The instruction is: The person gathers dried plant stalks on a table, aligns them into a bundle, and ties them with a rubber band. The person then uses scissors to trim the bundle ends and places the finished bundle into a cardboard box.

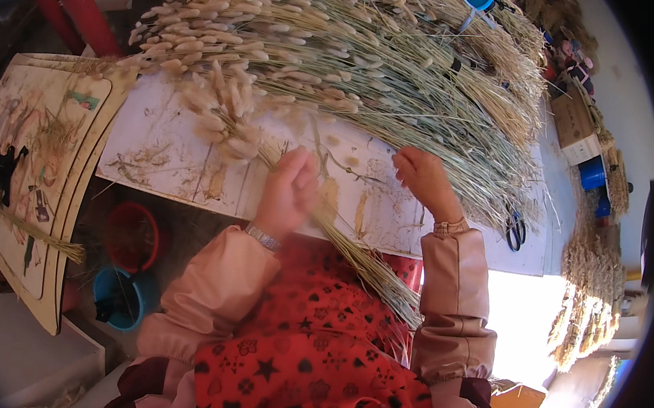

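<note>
My left hand (291,192) is closed around a small bunch of dried bunny-tail grass (368,264). Its fluffy heads point to the upper left, and its stems run down to the right over my red patterned apron (310,373). To the right, my right hand (421,177) is raised near the table's edge of the heap, its fingers curled; whether it holds anything thin cannot be told. A large heap of dried bunny-tail grass (317,55) lies across the far side of the white table (234,186), its stems toward the right.
Scissors with dark handles (516,230) lie at the table's right end. On the left a board (40,176) bears black ties and a small bunch of stems. Below stand a red bucket (154,246) and a blue bucket (144,292). A cardboard box (574,124) stands at the right.
</note>
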`<state>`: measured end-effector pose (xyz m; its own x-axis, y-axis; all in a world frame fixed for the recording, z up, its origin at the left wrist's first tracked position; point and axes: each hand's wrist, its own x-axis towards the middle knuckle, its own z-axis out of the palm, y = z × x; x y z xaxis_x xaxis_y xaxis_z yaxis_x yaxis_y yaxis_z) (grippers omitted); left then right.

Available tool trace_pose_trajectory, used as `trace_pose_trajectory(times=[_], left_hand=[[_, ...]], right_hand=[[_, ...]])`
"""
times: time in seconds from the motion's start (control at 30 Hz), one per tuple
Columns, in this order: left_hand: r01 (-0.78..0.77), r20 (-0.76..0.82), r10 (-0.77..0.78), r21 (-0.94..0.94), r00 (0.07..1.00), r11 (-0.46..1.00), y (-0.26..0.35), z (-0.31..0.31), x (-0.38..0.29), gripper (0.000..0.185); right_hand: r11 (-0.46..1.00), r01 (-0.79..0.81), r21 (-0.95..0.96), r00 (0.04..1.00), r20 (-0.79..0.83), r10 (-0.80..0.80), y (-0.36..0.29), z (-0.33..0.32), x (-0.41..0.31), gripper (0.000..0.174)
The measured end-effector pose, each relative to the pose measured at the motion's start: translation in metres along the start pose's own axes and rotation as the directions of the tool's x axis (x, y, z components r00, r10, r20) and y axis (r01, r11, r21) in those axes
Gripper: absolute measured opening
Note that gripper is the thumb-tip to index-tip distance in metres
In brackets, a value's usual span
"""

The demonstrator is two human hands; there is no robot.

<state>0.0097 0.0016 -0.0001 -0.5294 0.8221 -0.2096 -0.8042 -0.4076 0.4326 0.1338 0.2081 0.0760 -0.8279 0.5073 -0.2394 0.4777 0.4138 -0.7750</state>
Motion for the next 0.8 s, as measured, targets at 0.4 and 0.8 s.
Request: trace_pose_trajectory(times=[0.4, 0.8], left_hand=[[0.013, -0.038, -0.013, 0.007, 0.999, 1.000, 0.001, 0.002, -0.001, 0.025], [-0.015, 0.085, 0.011, 0.047, 0.996, 0.999, 0.002, 0.005, -0.005, 0.021]], right_hand=[[0.811, 0.455, -0.369, 0.712, -0.396, -0.580, -0.024, 0.021, 0.053, 0.011], [0.988, 0.146, 0.038, 0.955, 0.253, -0.151, -0.026, 0.062, -0.017, 0.016]])
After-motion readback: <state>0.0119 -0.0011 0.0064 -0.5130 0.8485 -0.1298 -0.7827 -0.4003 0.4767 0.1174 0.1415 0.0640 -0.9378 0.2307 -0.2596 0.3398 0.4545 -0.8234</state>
